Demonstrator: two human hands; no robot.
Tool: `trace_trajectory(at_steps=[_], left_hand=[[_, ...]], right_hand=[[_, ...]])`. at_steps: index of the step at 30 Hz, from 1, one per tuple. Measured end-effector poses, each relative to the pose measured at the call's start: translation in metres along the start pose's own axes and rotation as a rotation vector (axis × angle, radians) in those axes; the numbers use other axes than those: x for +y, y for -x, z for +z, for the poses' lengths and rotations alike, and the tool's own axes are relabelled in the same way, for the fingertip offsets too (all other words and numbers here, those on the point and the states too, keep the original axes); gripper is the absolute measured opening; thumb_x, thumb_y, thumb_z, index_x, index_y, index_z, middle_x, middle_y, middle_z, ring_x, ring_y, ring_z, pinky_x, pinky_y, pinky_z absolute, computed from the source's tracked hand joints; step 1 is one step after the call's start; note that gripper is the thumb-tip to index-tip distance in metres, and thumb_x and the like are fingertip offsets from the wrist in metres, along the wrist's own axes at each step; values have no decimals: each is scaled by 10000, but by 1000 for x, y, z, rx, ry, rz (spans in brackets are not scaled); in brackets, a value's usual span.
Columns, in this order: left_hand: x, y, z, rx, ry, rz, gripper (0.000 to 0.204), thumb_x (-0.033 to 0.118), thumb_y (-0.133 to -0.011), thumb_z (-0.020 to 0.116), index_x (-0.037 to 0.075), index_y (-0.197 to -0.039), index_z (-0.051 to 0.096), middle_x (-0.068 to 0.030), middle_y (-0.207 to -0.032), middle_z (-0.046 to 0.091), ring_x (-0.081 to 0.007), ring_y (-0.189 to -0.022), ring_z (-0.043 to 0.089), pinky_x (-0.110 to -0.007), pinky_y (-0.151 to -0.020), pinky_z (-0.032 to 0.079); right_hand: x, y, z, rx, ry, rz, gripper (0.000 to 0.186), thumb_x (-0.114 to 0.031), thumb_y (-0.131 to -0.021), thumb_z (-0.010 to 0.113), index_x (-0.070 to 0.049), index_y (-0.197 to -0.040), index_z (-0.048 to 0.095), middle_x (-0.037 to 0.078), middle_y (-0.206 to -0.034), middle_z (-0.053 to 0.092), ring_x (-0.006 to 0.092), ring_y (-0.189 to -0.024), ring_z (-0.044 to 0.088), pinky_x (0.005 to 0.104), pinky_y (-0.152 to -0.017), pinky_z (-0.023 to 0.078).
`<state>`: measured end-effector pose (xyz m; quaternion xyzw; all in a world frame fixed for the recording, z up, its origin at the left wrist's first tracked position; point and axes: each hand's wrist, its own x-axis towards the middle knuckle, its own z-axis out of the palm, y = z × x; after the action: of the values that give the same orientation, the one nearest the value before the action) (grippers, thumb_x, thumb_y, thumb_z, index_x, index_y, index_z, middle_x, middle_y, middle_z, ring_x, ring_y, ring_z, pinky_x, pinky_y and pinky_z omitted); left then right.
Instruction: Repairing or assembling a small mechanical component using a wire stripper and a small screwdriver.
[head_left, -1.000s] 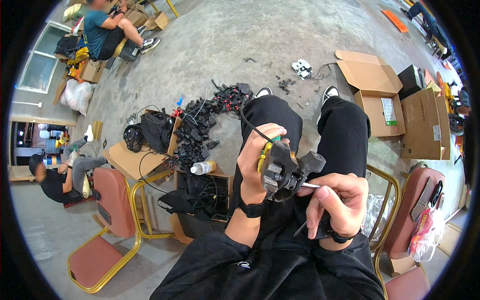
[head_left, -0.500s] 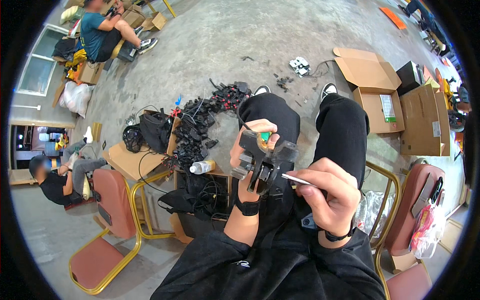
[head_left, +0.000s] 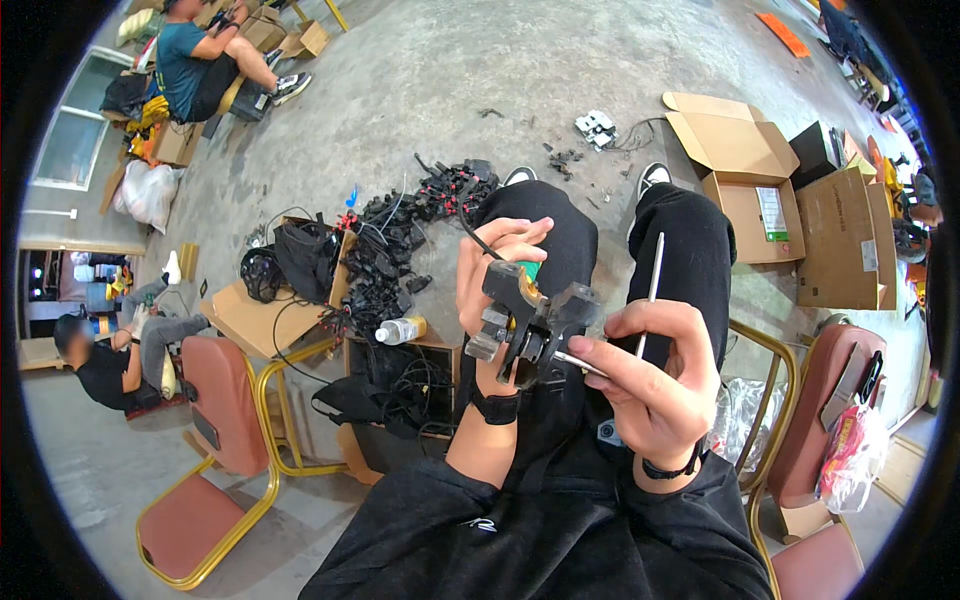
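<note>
In front of my lap, my left hand [head_left: 487,275] holds a black mechanical assembly [head_left: 525,338] from behind and below. The part has jaw-like pieces, a dark cable at its upper left and a bit of green and yellow near the top. My right hand [head_left: 660,385] is closed on a thin metal rod that looks like an L-shaped hex key [head_left: 654,270]. Its long arm sticks up past my fingers, and the short end reaches the right side of the assembly. My fingers hide the bend, and I cannot tell whether the tip sits in a screw.
A heap of black parts with red bits [head_left: 380,240] lies left on the floor. Near it are a water bottle [head_left: 402,330] and an open crate of cables [head_left: 425,385]. Chairs [head_left: 225,400] flank me. An open cardboard box [head_left: 735,205] stands right. Two people sit at the left.
My right hand has turned, so the key's long arm now points upward and its short end meets the assembly. My left fingers have loosened and straightened a little behind the assembly.
</note>
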<state>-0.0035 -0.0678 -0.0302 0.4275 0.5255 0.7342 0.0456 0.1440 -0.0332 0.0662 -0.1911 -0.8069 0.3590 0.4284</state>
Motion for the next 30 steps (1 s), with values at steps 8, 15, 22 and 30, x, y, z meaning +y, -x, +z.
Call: trace_trajectory(at_steps=[8,15,22,30], left_hand=[[10,-4,-1,-70,-77,-16,203,172,-826,579,-21,-883,603,-177,-1049,568,-265,-891,636,-329,-738,507],[8,-6,-4,-157,-56,-38,294,264,-831,530,-11,-900,608,-171,-1013,581,-251,-891,589,-340,-789,454],[6,-4,-5,-144,-12,-31,269,202,-791,558,24,-976,638,-148,-1043,577,-236,-913,573,-324,-805,439],[8,-6,-8,-206,-63,-118,265,148,-754,602,31,-989,644,-131,-1069,568,-224,-930,561,-321,-808,438]], right_hand=[[5,1,-3,37,111,-94,374,-74,-513,723,-53,-886,728,112,-879,546,223,-802,569,300,-688,473],[7,0,-7,52,108,-72,443,-86,-516,761,-130,-956,732,66,-888,571,201,-801,574,298,-679,478],[9,1,-6,59,86,-62,434,-90,-517,755,-125,-949,732,72,-880,570,205,-788,579,296,-661,478],[11,2,-9,83,184,-154,412,-89,-518,718,-135,-927,738,58,-881,582,220,-797,596,321,-696,465]])
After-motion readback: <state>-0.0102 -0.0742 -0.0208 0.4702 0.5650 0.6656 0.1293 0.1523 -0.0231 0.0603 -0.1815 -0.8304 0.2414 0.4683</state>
